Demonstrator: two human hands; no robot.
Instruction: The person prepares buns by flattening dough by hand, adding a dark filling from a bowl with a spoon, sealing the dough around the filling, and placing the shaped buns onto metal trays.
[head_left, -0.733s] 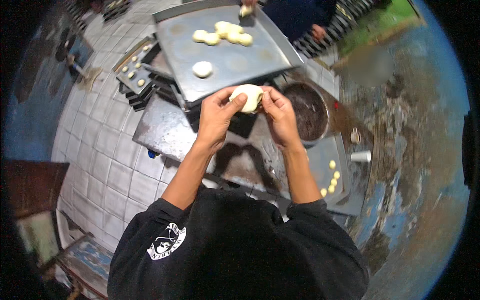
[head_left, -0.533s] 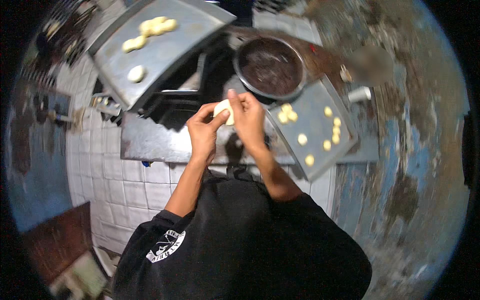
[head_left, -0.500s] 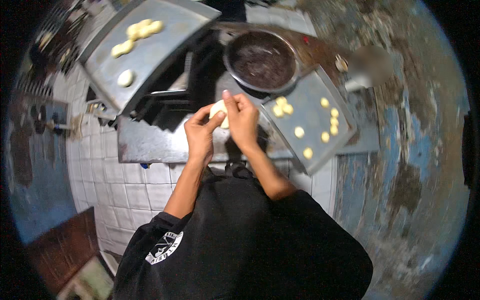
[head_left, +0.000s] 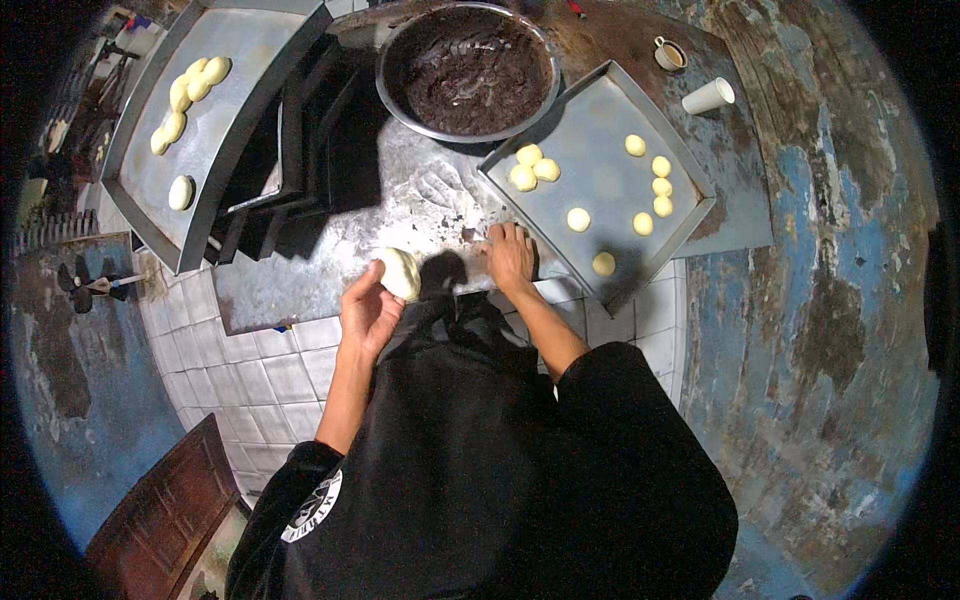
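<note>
One pale dough piece (head_left: 402, 274) is sitting in our left hand (head_left: 370, 312), near the front edge of the metal table (head_left: 290, 290). We are pressing the thumb against its left side and cupping it from below; the other fingers are mostly hiding behind it, so we are unable to tell their spread.

With our right hand (head_left: 511, 260) we are reaching palm down to the tabletop, just left of a grey tray (head_left: 600, 185). Its fingers are bending downward, close together; we are unable to tell whether they are pinching anything underneath.

On that tray, ten small yellowish balls (head_left: 662, 187) are lying, three of them clustering at the left corner. Beyond our hands, a wide metal bowl (head_left: 465, 136) is holding a dark crumbly mass (head_left: 470, 85), and white powder (head_left: 435, 200) is dusting the table before it. To our left, a larger raised tray (head_left: 212, 120) is carrying a touching group of dough lumps (head_left: 197, 86), while a paler round (head_left: 180, 193) is lying apart from them.
</note>
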